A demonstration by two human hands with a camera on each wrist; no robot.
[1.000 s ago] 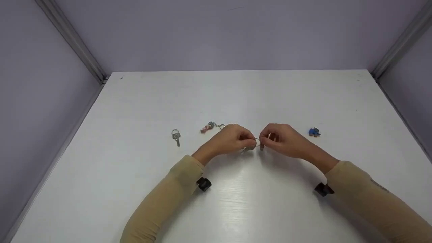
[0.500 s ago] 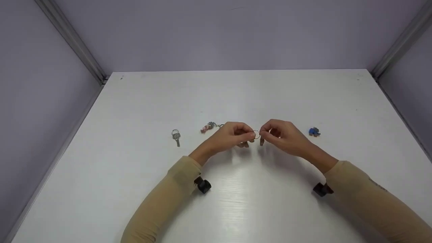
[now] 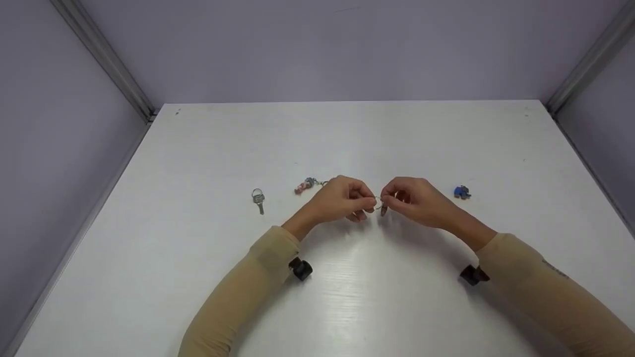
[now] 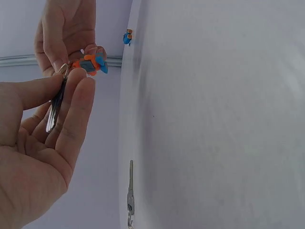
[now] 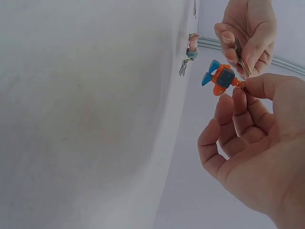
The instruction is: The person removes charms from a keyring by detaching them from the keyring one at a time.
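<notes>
Above the tabletop (image 3: 347, 129) centre, I note both hands lifted slightly since a second ago. Left hand (image 3: 344, 199) pinches the key (image 4: 55, 107) and ring (image 3: 378, 202); right hand (image 3: 415, 200) pinches the charm (image 5: 219, 78). Joining work continues, unfinished.

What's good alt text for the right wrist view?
The right hand pinches the ring of an orange and blue fish charm above a white table, while the left hand opposite pinches a metal key. Farther off, a pink charm keychain lies on the table.
</notes>
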